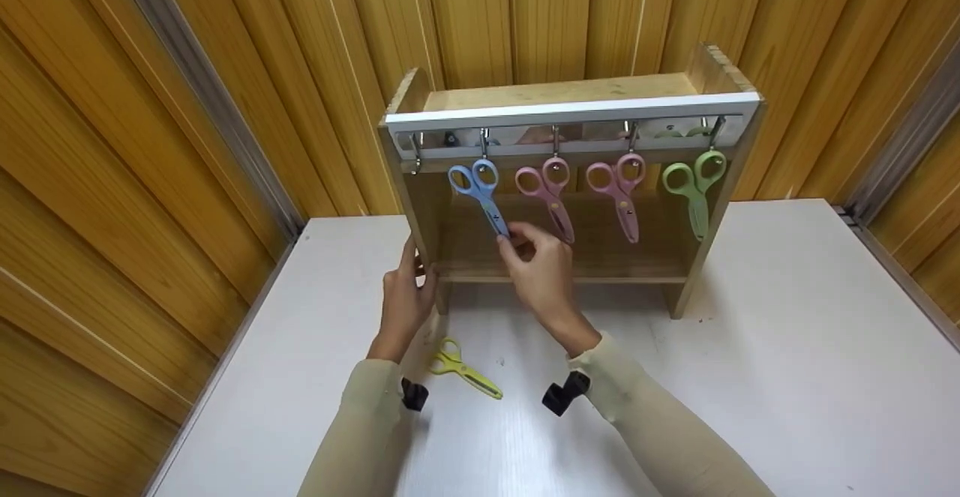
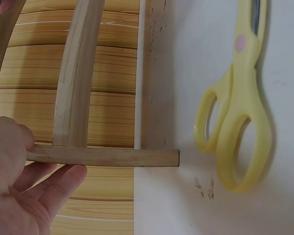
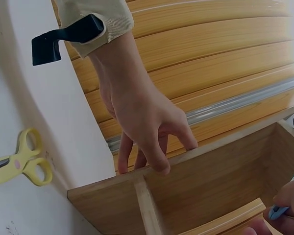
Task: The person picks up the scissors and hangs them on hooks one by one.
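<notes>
In the head view, my right hand (image 1: 546, 272) pinches the lower end of the blue scissors (image 1: 491, 208) between thumb and fingers. The scissors' right handle loop is at the second hook from the left. My left hand (image 1: 403, 302) grips the left side panel (image 2: 103, 155) of the wooden rack (image 1: 562, 279), fingers on its outer face and thumb toward the front edge. On the white table below lie yellow scissors (image 1: 472, 378), seen close up in the left wrist view. Part of the right hand (image 3: 289, 200) appears at the edge of the right wrist view.
Two pink scissors (image 1: 551, 197) and green scissors (image 1: 697, 193) hang from the rack's other hooks. The leftmost hook (image 1: 417, 160) holds nothing. Wood-patterned panels (image 1: 547, 17) stand behind the rack and at both sides of the white table (image 1: 810, 347).
</notes>
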A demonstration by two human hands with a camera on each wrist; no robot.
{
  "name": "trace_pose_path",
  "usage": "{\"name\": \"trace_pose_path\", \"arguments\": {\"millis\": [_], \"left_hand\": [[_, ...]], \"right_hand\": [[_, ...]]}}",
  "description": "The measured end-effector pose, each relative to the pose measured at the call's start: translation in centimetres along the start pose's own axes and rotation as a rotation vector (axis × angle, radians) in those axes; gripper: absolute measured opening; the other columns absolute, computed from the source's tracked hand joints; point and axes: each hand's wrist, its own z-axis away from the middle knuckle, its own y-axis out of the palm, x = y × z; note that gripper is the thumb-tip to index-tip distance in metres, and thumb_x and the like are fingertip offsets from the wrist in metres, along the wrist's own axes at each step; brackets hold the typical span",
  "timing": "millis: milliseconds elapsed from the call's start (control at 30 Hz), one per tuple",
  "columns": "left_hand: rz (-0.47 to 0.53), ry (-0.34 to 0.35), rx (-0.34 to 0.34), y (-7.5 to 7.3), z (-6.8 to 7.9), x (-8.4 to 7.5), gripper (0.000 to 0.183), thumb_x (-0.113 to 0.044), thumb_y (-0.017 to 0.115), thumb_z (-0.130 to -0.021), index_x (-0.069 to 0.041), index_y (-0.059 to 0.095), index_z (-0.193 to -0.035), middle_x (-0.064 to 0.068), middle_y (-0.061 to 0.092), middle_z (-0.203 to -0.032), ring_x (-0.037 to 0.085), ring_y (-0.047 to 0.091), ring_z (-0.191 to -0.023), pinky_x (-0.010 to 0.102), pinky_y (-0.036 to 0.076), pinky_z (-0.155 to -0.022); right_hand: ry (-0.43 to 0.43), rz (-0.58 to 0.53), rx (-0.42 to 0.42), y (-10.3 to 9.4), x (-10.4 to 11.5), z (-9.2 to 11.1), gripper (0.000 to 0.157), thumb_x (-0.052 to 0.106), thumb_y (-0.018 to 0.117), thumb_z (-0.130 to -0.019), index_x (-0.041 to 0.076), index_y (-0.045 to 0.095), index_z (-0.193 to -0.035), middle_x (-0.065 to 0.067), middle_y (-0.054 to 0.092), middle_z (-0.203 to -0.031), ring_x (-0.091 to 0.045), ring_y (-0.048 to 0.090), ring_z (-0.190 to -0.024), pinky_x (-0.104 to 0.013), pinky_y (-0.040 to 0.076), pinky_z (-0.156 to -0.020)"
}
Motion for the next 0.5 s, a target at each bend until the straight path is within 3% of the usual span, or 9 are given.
{"name": "trace_pose_path", "arguments": {"millis": [500], "left_hand": [[0.025,-0.037,0.016,0.05,-0.07,0.06,0.065,-0.001,0.062,-0.100,-0.009,0.034,-0.158,0.025,0.065,-0.132,0.037,0.072,-0.107,0.038,0.064,-0.082]], "right_hand": [[0.032,-0.007,0.007,0.05,-0.40,0.10,0.013,0.011,0.075,-0.093,0.002,0.077,-0.101,-0.007,0.074,-0.089,-0.023,0.067,-0.071,-0.024,0.052,-0.058]]}}
